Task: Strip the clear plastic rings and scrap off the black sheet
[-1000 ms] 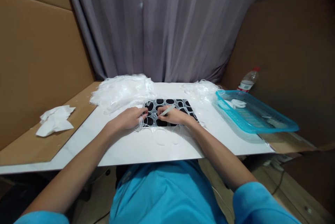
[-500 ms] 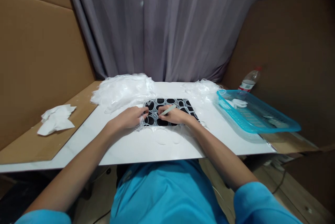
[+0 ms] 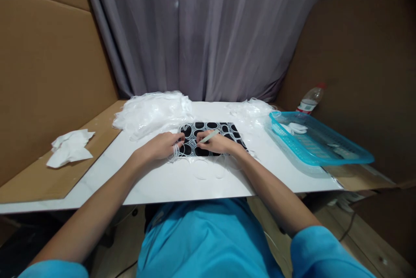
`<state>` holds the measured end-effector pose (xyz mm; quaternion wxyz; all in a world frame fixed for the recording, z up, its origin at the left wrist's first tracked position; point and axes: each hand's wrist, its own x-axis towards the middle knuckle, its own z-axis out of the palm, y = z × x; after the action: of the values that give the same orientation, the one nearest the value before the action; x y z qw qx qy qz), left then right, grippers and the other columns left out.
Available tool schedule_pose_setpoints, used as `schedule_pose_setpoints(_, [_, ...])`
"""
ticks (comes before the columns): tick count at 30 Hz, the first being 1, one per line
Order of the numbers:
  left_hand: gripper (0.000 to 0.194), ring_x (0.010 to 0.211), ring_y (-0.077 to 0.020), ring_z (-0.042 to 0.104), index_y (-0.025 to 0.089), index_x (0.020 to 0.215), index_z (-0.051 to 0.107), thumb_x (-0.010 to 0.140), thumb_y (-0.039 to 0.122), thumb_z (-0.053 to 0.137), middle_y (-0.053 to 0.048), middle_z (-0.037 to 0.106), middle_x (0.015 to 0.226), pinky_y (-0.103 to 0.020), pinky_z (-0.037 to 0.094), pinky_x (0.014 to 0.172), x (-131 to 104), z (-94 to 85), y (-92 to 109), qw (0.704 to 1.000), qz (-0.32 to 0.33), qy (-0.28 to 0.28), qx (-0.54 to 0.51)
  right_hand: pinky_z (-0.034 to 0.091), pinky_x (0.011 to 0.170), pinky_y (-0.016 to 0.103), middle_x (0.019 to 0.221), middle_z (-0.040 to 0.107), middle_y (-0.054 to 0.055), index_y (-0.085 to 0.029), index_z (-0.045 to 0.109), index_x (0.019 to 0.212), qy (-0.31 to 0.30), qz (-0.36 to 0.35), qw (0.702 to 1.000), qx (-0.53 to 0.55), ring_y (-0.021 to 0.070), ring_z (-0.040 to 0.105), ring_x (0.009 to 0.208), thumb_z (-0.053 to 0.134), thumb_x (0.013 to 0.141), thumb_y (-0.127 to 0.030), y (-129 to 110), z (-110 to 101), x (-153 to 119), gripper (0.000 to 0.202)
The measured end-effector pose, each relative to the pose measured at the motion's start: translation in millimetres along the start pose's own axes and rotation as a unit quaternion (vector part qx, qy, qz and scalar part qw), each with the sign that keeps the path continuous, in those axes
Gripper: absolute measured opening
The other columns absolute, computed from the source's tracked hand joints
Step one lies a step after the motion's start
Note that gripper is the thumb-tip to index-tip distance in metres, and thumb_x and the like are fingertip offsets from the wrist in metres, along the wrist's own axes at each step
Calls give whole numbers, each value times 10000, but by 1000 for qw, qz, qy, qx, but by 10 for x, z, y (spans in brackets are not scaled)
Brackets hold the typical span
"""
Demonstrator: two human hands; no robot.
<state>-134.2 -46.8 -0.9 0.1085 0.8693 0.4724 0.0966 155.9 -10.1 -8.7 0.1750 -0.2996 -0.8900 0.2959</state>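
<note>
A black sheet patterned with white-edged oval rings (image 3: 229, 129) lies on the white table in front of me. My right hand (image 3: 212, 141) rests over its middle, closed on a slim pale stick-like tool (image 3: 208, 136) whose working tip is too small to make out. My left hand (image 3: 170, 143) is at the sheet's left edge with fingers bent inward. Several thin white rings (image 3: 175, 153) hang in a bunch from its fingers. More thin loose rings (image 3: 199, 175) lie on the table just in front of the sheet.
Heaps of thin white plastic-like material lie back left (image 3: 156, 111) and back right (image 3: 251, 111). A blue basket (image 3: 325, 156) holding white items stands right, near a bottle (image 3: 308, 99). Crumpled tissue (image 3: 70, 148) lies on cardboard at left. Cardboard walls flank the table (image 3: 182, 189); a curtain (image 3: 201, 35) hangs behind.
</note>
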Motion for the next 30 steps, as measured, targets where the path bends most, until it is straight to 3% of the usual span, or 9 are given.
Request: schedule_pose_setpoints(30, [323,870,-287,703,265,1179,734,1104,435,471,-95,796,1028,-385,456,796,-43,-26,59,1000,-2,6,-11,352,702,319,840,685,26,-207,672,921,12,5,1000,-28,173,552,750,685,983,-201,22,53,33,64])
